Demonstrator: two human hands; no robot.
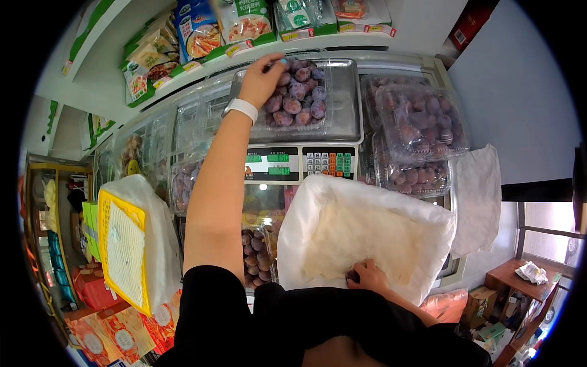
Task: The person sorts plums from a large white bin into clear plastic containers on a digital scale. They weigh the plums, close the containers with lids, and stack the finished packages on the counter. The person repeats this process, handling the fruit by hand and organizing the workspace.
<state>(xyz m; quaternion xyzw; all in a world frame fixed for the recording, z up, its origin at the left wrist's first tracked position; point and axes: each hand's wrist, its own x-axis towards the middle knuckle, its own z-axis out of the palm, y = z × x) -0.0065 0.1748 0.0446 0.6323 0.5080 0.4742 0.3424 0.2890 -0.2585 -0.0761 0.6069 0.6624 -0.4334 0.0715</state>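
My left hand (266,78), with a white band at the wrist, reaches to the far left part of a clear plastic clamshell box (328,108) of purple plums (297,91). Its fingers bend down among the fruit, so what they grip is hidden. Under the box lies the metal pan (345,96) of a digital price scale (300,163), whose green displays are lit. Close to my body, my right hand (370,277) pinches a dark plum (353,276) inside a box lined with white cloth-like sheeting (367,225). That liner shows bare around the hand.
Lidded boxes of plums (422,121) are stacked right of the scale. At left stands a white-wrapped crate with a yellow-edged netted pad (124,247). Packaged foods (199,34) line the shelf above. More boxed plums (257,257) lie below my left forearm.
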